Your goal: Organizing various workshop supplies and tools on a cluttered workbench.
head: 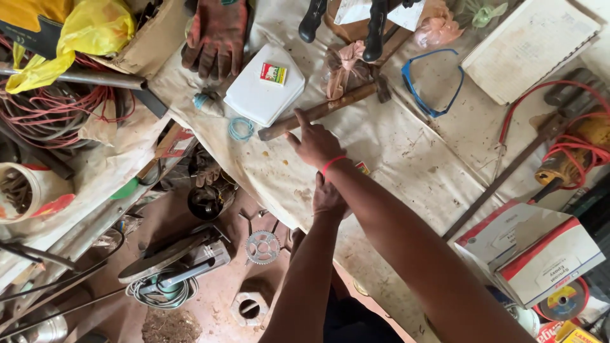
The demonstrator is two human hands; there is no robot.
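Note:
My right hand (314, 143) reaches across a stained white cloth on the table (406, 159), fingers spread, a red thread around its wrist. Its index finger points at, or just touches, the near end of a hammer's rusty handle (318, 111); it holds nothing. My left hand (329, 197) rests at the table's edge, partly under my right forearm, and its fingers are hidden. A white square container (264, 89) with a small matchbox (273, 74) on it lies just left of the hammer. A blue rubber band (241, 129) lies below the container.
Blue safety glasses (432, 82), a notebook (527, 44) and a red work glove (216, 35) lie further back. On the right are a long metal bar (502, 178), an orange power tool with red cable (572, 152) and a white-and-red box (534, 248). A sprocket (262, 246) and scrap lie on the floor.

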